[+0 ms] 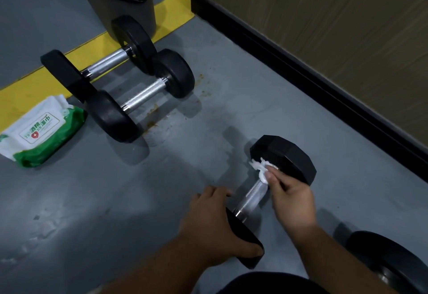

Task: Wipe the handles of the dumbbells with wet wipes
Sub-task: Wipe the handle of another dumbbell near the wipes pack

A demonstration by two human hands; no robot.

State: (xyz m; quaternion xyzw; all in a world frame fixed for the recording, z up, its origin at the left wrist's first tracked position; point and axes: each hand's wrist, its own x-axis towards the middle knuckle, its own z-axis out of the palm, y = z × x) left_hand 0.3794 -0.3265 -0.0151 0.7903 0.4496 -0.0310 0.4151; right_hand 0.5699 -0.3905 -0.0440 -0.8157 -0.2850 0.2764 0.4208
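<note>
A: What is the person doing?

B: Crouched over a dumbbell on the grey floor, near and right. The left hand lies spread over the near weight, fingers curled on its edge, pressing down, probably so the dumbbell cannot roll.

A: And the other hand?

B: The right hand pinches a crumpled white wipe between thumb and fingers, closed on it and held against the far end of the metal handle, just beside the far weight. I judge the wiping of this handle is under way; most of its length shows bare.

A: Where are the rest?

B: Two more dumbbells lie side by side further off to the left, touching, handles uncovered. The wipes pack sits at far left, just beside them, within reach for a fresh sheet. A bin with a black liner stands behind, presumably for used wipes. Part of another weight shows at the near right corner.
</note>
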